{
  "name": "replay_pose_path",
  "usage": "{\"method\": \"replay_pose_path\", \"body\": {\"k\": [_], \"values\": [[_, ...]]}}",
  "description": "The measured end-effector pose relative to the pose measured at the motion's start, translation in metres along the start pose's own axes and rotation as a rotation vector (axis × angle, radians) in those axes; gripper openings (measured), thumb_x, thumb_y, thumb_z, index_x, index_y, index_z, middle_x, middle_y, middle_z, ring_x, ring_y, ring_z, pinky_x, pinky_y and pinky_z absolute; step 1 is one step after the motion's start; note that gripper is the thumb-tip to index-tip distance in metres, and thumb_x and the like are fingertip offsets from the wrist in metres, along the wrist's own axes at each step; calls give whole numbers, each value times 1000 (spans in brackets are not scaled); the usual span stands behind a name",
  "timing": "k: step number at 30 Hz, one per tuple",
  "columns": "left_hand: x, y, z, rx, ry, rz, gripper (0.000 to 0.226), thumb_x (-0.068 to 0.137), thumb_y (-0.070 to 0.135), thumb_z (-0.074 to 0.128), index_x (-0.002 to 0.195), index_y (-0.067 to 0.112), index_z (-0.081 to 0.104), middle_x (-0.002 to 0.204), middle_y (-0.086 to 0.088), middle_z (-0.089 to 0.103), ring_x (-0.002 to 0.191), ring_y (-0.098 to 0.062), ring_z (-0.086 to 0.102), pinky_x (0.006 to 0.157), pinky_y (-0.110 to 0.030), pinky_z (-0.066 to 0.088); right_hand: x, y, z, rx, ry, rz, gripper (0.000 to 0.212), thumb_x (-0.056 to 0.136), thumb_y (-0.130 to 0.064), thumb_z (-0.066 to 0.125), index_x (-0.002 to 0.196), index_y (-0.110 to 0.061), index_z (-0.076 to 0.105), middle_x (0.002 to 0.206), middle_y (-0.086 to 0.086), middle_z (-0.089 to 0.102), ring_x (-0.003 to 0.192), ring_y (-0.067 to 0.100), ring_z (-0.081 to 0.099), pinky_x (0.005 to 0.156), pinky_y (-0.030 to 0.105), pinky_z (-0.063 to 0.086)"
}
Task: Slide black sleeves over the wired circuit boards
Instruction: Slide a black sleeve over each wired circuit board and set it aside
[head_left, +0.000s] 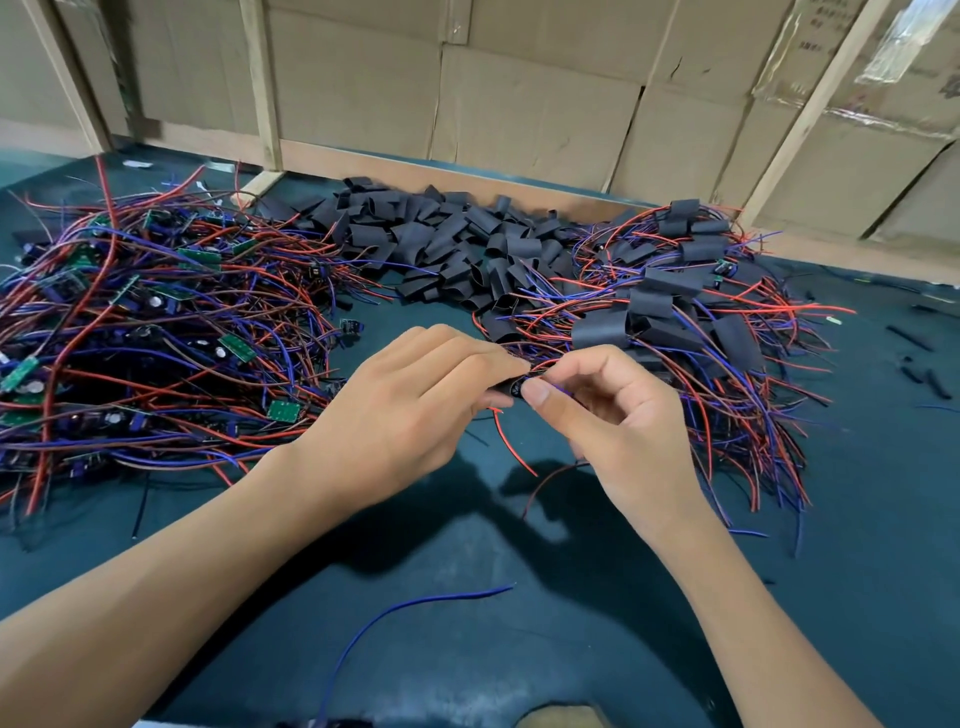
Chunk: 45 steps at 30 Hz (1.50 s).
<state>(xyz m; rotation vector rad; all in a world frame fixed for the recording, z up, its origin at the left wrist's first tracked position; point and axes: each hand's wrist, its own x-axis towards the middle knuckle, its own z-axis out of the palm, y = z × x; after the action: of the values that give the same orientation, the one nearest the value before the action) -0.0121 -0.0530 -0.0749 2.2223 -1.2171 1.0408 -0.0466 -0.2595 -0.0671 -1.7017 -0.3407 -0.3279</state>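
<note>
My left hand (415, 395) and my right hand (608, 415) meet above the middle of the table. Between their fingertips is a black sleeve (511, 388) with a wired circuit board mostly hidden inside it. The left hand grips the sleeve from the left. The right thumb and forefinger pinch its right end, where red and blue wires (511, 441) hang out. A heap of bare wired boards (156, 322) lies at the left. Loose black sleeves (457, 239) are piled at the back centre. Sleeved boards (691, 312) lie in a heap at the right.
The dark green table top (519, 597) runs toward me, with one loose blue wire (415, 605) on it. Small black offcuts (919, 369) lie at the far right. Cardboard boxes (519, 104) and wooden slats stand along the table's far edge.
</note>
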Motion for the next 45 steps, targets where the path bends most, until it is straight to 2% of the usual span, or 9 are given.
{"method": "replay_pose_path", "body": {"k": [7,10,16,23,26,29,35,42,45], "values": [[0,-1,-1,28,19,78,32,102,19,62,129,3,63,123,-4,67,102,-25,64,84,-40,49,-5,3,7,-145,28,-152,24,80,-28,81,101,-37,72,89,-16,75,74,9,68,69,34,56],[4,-12,-4,98,-7,18,41,103,34,58,135,9,59,121,-1,67,104,-24,63,85,-42,49,-6,3,6,-130,138,-238,19,83,-30,76,99,-38,71,86,-15,72,68,13,63,63,28,52],[-14,-68,-23,541,-621,-757,56,99,57,36,140,22,48,130,-11,59,122,-36,49,102,-48,33,-2,-9,-13,-72,330,-410,31,96,-15,65,113,-41,65,98,-13,71,79,12,70,60,21,49],[-17,-67,-17,413,-556,-695,39,102,45,44,132,24,57,124,-1,63,117,-27,52,103,-48,29,17,-25,-54,-231,407,-515,30,102,-9,56,118,-34,56,102,8,67,77,19,71,61,19,50],[-18,-62,-18,287,-491,-575,49,101,61,32,134,35,56,129,3,52,121,-26,42,101,-49,27,37,-29,-81,-440,447,-337,20,100,-18,56,111,-34,61,98,-9,69,76,17,68,69,30,54],[-17,-57,-19,185,-551,-436,50,96,71,32,122,42,63,118,14,54,114,-17,39,96,-42,26,55,-20,-100,-876,393,-61,23,95,-21,60,116,-22,70,115,4,69,102,25,66,96,35,47],[-18,-52,-10,153,-448,-214,12,97,37,63,98,28,71,97,14,60,99,-21,48,88,-38,29,66,-12,-97,-846,453,64,31,95,-18,60,124,-16,70,124,10,68,113,27,64,106,36,44],[-9,-36,-11,167,-243,-101,25,104,25,49,109,11,70,94,-1,65,85,-30,60,78,-42,42,48,-1,-64,-945,725,-517,35,90,-6,58,123,-11,68,121,9,66,108,34,59,94,47,40],[-2,-25,-7,48,-150,-84,30,105,16,50,127,4,65,96,-9,60,84,-31,58,76,-44,46,30,4,-33,-802,436,-804,18,98,-13,61,108,-6,74,102,4,72,93,26,64,86,49,46]]}}
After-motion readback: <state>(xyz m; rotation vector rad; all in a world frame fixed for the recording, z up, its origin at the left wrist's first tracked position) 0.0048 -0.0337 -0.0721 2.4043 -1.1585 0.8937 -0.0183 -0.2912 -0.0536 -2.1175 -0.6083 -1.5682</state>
